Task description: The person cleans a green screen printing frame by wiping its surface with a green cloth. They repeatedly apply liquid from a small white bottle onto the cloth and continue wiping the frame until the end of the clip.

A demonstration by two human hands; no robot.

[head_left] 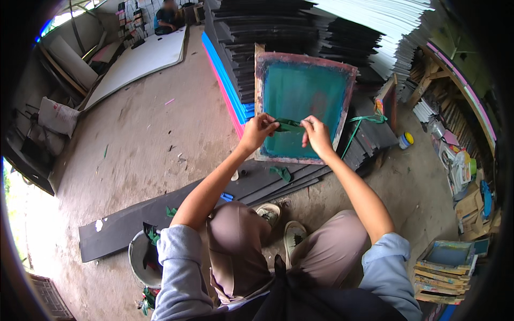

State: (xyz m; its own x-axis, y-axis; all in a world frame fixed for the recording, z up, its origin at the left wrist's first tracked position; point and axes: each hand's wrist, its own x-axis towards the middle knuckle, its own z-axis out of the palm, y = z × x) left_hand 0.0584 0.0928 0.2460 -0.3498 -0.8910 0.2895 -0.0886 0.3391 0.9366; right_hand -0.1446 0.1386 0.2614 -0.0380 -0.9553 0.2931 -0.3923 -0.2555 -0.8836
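Between my two hands stretches a dark green strip of thin, flexible material (pixel 289 126). My left hand (pixel 258 130) pinches its left end between thumb and fingers. At the other end, the fingertips of my right hand (pixel 317 132) are closed on it. Just behind the strip leans a framed screen (pixel 300 88) with a teal-green mesh and a worn reddish border. Below it, a crumpled green piece (pixel 280 173) lies on long black sheets (pixel 155 211). A blue clip-like item (pixel 227 197) rests near my left knee.
Stacked black sheets (pixel 257 32) rise behind the screen, with white sheets (pixel 369 16) above. A grey bucket (pixel 142 262) stands at lower left. Several wooden frames (pixel 441 273) are piled at lower right. A person (pixel 167 18) sits far off beside a white board (pixel 134 64).
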